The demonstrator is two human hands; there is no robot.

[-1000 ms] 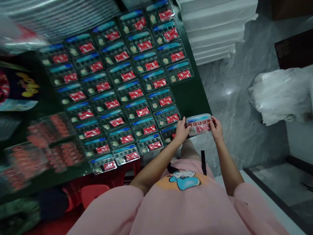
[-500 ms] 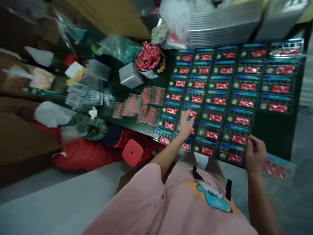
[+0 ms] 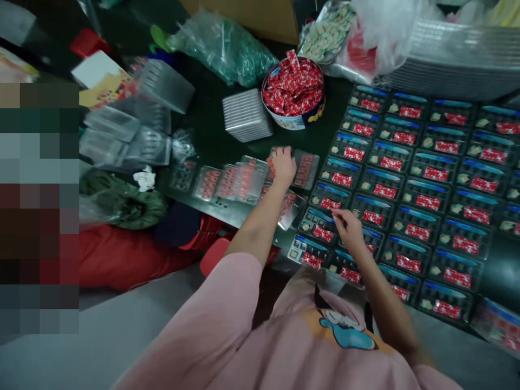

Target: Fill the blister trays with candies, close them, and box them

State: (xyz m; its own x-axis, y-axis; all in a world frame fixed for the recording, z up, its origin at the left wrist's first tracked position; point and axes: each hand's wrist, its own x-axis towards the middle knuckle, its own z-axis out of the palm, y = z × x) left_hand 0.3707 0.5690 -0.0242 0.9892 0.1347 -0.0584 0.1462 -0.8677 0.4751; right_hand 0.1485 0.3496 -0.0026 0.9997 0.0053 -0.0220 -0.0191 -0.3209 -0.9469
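Several clear trays of red pieces (image 3: 307,169) are partly covered by the left hand (image 3: 283,166), fingers curled, grip hidden; just beside, blister trays (image 3: 381,187) are overhung by the right hand (image 3: 350,232), fingers bent, hold unclear; alignment could be lost to a brushing forearm (image 3: 384,290).

clear packs (image 3: 247,179) w/ red pcs (image 3: 304,172), some overlapping, nr clear trays (image 3: 422,192) w/ red pkts (image 3: 428,202), flat in rows.

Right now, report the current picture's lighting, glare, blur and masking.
Head view, overall: dim light; head view, right: pale sheen on the dark tabletop; head view, lower right corner: the filled plastic tray looks blurred; head view, left edge: coarse pixelation hides everything behind it.
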